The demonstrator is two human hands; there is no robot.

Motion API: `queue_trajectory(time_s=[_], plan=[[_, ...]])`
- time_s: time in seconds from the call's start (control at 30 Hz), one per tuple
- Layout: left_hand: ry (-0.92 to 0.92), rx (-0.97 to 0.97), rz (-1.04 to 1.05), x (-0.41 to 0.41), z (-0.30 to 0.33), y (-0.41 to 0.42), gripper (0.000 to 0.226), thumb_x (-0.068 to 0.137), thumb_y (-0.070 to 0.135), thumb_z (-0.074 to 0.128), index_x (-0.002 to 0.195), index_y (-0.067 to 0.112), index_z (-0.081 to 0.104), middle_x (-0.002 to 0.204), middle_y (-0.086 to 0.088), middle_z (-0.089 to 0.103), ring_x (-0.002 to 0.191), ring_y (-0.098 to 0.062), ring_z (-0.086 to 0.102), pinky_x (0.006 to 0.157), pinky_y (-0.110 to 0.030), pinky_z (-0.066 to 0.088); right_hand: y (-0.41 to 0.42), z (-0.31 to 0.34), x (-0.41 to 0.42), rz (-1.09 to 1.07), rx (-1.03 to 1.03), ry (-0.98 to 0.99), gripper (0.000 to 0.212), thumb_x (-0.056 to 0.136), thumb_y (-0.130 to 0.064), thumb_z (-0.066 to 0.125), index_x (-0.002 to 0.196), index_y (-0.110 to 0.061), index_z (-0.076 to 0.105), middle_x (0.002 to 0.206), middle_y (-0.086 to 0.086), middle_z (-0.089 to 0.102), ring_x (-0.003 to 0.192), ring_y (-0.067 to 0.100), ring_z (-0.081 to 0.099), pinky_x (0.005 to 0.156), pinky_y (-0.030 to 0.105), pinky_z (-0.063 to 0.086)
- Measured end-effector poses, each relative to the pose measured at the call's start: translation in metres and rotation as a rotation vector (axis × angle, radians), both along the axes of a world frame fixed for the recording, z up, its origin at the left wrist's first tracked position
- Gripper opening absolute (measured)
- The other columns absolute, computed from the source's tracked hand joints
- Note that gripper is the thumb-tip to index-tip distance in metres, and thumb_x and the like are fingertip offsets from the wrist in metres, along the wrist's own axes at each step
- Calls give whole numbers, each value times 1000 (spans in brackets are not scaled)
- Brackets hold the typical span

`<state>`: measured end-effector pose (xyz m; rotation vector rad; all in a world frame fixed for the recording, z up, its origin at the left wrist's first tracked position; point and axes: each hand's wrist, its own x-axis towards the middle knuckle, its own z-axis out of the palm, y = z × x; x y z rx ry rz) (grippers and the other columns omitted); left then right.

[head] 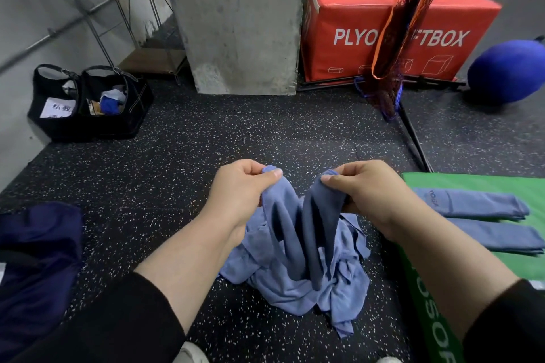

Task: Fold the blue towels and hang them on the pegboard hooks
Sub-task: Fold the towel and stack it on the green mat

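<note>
While rest of blue towel (298,259) slumps on floor (177,156), left hand (239,186) and right hand (368,188) fingers pinch raised edge.

A black speckled rubber floor (182,174) carries a crumpled pile of blue towels (298,268). Also resting on it are a black basket (88,124), a red box (392,29), a blue ball (507,71) and a green mat (472,183), on which two folded towels (477,206) are laid.

Open speckled floor (206,138) lies ahead of me from ten to twelve o'clock. At twelve, farther off, a concrete pillar (239,20) blocks the way. The green mat (472,183) with folded towels (472,203) crowds my three o'clock; dark cloth (35,259) lies at nine.
</note>
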<state>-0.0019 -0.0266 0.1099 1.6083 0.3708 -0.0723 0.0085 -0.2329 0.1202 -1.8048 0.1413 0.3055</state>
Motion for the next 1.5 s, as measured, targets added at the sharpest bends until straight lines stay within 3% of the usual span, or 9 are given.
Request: queue_trajectory(time_s=[0.23,0.4,0.7,0.83,1.0,1.1,1.2,1.37,1.5], plan=[[-31,9,-84,-7,-1,-18,13,85,26,77,84,13,77,84,-10,77,74,-18,64,84,-45,59,25,2,-6,83,189,64,25,97,2,45,96,12,68,108,37,65,88,33,68,90,45,60],[-137,300,-152,-9,6,-20,11,93,24,71,89,20,81,75,0,76,61,-1,59,58,-17,46,30,6,-10,100,269,116,26,102,-1,47,102,8,71,101,28,73,90,31,73,80,33,61],[-460,695,-231,-15,-2,-25,13,89,21,70,89,15,82,84,-2,68,81,-18,64,75,-39,49,38,6,-11,24,387,187,31,101,-2,48,87,-2,76,79,14,68,75,22,66,82,36,60],[-445,665,-407,-18,4,-29,19,92,13,59,93,10,78,95,-1,69,90,-13,62,86,-36,47,32,3,-8,-30,430,187,24,100,-12,58,107,6,70,80,14,61,79,26,55,84,37,53],[-279,538,-389,-15,16,-20,35,79,33,48,74,9,73,71,-1,69,75,-19,66,80,-43,56,22,3,0,-84,273,39,34,96,4,50,79,-8,77,81,15,68,77,25,61,75,34,56],[-344,612,-311,-6,21,-5,23,90,27,59,108,29,73,100,14,71,93,-12,66,89,-34,54,19,7,0,15,272,21,31,96,4,47,90,-7,76,88,16,73,78,23,67,66,30,56],[-306,700,-529,-4,21,1,52,96,32,66,146,32,51,142,16,51,126,-1,48,105,-19,36,17,11,-4,115,318,50,26,99,2,48,99,-3,74,98,23,74,83,26,70,73,34,57],[-305,706,-448,-3,12,-3,14,96,40,64,99,28,70,101,12,68,96,-7,62,88,-31,48,15,13,-7,248,335,65,19,95,3,59,107,-1,73,108,21,74,93,23,70,85,34,57],[-292,601,-400,-2,12,-1,22,92,41,69,80,23,69,76,6,71,73,-8,63,70,-33,50,15,12,-7,237,238,12,17,94,3,61,102,-4,75,97,17,76,88,22,69,84,35,56]])
